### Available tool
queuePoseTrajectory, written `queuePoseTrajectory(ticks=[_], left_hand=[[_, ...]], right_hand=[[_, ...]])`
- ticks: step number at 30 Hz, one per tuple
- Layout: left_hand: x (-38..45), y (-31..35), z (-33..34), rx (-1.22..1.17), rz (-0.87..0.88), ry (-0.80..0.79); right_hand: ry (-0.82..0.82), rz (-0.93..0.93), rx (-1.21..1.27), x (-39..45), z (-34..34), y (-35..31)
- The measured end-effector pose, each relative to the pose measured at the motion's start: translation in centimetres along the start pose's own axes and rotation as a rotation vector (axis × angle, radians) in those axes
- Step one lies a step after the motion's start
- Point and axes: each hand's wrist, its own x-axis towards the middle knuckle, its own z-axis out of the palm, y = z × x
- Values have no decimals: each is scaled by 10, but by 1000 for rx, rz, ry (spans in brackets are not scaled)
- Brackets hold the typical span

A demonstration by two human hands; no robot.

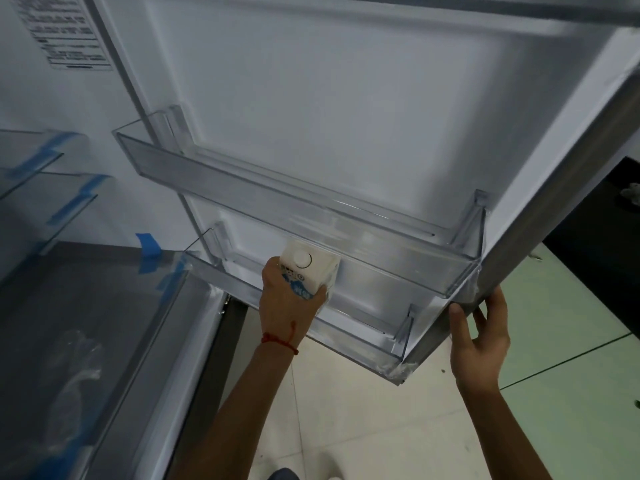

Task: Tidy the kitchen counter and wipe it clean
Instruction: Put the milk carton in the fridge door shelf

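Note:
A white milk carton (310,268) with a round white cap and blue print stands upright inside the lower clear door shelf (367,336) of an open fridge door (346,109). My left hand (287,303), with a red string on its wrist, is closed around the carton's left side. My right hand (479,337) grips the lower outer edge of the grey fridge door, fingers wrapped over the corner. An upper clear door shelf (284,199) sits above the carton and holds nothing.
To the left lie the fridge's inner glass shelves (41,174) and a clear drawer (104,341), with blue tape strips (149,251) on them. Pale floor tiles (381,427) spread below. A dark counter (602,230) shows at the right edge.

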Motion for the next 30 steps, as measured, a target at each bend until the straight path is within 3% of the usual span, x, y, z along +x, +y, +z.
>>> queuePoseTrajectory(ticks=[9,14,16,18,23,30], left_hand=[[-11,-19,-4,218,74,-51],[-29,-25,-10,118,149,-23],[-44,-23,-9,167,261,43],[-63,-21,-3,288,483,82],[-108,-25,17,429,736,-130],[-126,-40,-15,525,740,-233]], right_hand=[[18,-4,-8,-8,0,-3],[17,-35,-16,-15,0,-4],[18,-50,-12,-19,-1,-5],[17,-60,-16,-25,0,-5],[33,-89,-60,-46,2,-4],[96,-199,-78,-77,-7,-12]])
